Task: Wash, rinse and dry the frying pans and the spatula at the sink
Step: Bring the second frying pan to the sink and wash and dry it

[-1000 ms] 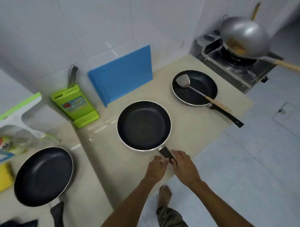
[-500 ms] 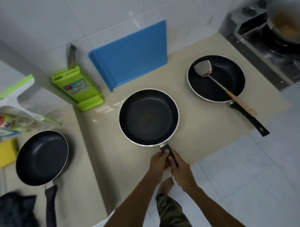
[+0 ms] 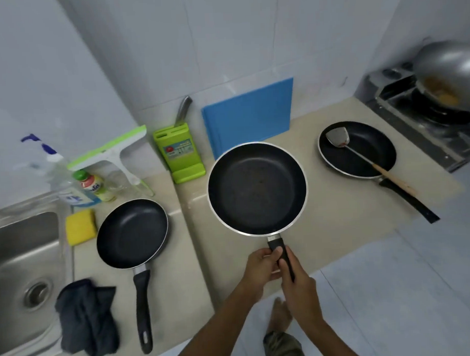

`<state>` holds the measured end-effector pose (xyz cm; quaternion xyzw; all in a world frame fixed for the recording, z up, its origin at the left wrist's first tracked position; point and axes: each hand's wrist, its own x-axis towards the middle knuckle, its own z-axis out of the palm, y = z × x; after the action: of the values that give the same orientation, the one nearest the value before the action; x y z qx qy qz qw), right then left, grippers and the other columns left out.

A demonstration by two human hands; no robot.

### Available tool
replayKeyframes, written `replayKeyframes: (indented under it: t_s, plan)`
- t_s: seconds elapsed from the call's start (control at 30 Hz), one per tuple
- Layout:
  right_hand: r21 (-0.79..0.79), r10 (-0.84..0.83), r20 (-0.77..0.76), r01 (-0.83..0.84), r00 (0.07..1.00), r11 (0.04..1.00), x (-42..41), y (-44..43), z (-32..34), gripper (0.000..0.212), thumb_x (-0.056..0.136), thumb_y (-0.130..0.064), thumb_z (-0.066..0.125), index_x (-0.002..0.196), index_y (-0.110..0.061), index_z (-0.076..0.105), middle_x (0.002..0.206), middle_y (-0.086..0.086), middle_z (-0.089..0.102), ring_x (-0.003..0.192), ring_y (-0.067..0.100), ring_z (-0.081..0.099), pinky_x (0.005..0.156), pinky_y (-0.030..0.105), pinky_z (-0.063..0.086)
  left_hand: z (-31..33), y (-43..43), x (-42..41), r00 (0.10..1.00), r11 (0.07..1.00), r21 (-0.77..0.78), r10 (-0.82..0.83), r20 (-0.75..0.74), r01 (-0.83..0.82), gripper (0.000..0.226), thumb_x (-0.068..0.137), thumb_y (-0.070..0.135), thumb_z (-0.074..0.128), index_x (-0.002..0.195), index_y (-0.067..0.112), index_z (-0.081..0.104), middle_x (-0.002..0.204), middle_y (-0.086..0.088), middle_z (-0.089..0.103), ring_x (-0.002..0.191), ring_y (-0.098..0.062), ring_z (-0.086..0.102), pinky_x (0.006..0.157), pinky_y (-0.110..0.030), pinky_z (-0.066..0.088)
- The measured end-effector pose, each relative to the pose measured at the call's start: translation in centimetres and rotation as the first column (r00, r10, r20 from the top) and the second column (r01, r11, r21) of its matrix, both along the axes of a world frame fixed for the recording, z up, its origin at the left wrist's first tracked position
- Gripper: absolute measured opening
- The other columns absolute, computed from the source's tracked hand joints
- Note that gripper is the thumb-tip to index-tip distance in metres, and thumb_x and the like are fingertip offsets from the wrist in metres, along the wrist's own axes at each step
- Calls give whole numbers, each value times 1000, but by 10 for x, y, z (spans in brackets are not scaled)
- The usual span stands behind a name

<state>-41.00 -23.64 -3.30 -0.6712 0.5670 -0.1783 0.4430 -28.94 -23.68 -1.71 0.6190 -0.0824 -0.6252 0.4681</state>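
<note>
The middle frying pan [image 3: 257, 187], black with a silver rim, is lifted above the counter. My left hand [image 3: 261, 268] and my right hand [image 3: 296, 279] both grip its black handle. A second black pan [image 3: 132, 233] lies on the lower counter by the sink [image 3: 23, 265], handle toward me. At the right a third pan [image 3: 360, 149] rests on the counter, and a metal spatula [image 3: 361, 157] with a wooden handle lies across it. Next to the sink sits a yellow sponge [image 3: 79, 227], and a dark cloth [image 3: 85, 319] is crumpled on the counter's front.
Soap bottles [image 3: 93, 186] and a green-edged squeegee [image 3: 113, 155] stand behind the sponge. A green knife block [image 3: 179, 153] and a blue cutting board [image 3: 249, 118] lean on the tiled wall. A wok [image 3: 448, 74] sits on the stove at the far right.
The middle pan has risen off the counter in both hands. The view has swung left and back, bringing the sink, sponge and cloth into sight.
</note>
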Motion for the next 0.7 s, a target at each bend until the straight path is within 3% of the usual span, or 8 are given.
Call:
replayKeyframes:
  t_s: [0.1,0.17,0.27,0.33,0.5,0.57,0.7]
  plan:
    - [-95,-15,13,16,1000,995,14,39,19,58,97,-46,41,153,-30,42,120,-1,74,88,13,73,81,25,61,24,41,16,1000,995,-93,-22,-7,21,35,99,31,66,114,-1,70,107,-14,78,102,-27,75,93,-43,60]
    - [-131,-22,27,25,999,991,27,71,31,54,99,-46,42,152,-38,41,117,-5,74,89,13,73,80,29,61,36,78,28,1000,988,-153,2,-20,-5,36,98,31,67,112,-2,69,106,-15,78,100,-27,75,89,-40,62]
    - [-161,30,47,-22,998,987,50,121,52,50,98,-58,36,147,-60,33,103,-27,68,84,-3,69,71,12,53,54,134,54,999,975,-219,33,-23,-38,38,97,31,68,114,-3,68,107,-14,77,100,-26,75,84,-36,63]
    - [-173,87,62,-75,994,982,69,149,67,47,98,-60,36,145,-66,31,101,-35,64,84,-9,67,70,6,49,65,171,74,997,962,-259,76,-34,-82,39,98,31,67,115,-4,67,108,-15,77,101,-27,75,86,-39,62]
    - [-199,257,74,-238,964,951,142,212,87,47,98,-59,37,146,-61,35,94,-22,72,70,-9,65,58,7,47,82,257,145,980,933,-306,198,-5,-190,38,99,32,65,114,-3,67,106,-14,78,100,-26,75,84,-38,61]
    - [-208,330,95,-305,939,929,177,234,89,49,96,-63,35,144,-62,36,97,-31,68,70,-14,63,59,4,46,86,289,175,959,912,-311,282,3,-267,38,98,33,67,110,-3,68,103,-15,77,95,-26,75,81,-38,59]
    - [-174,474,94,-455,875,873,252,276,81,51,96,-64,35,146,-59,37,108,-23,69,80,-19,62,65,1,44,83,350,236,884,839,-306,467,-20,-450,24,98,27,67,100,3,70,95,-18,75,90,-27,73,73,-35,61]
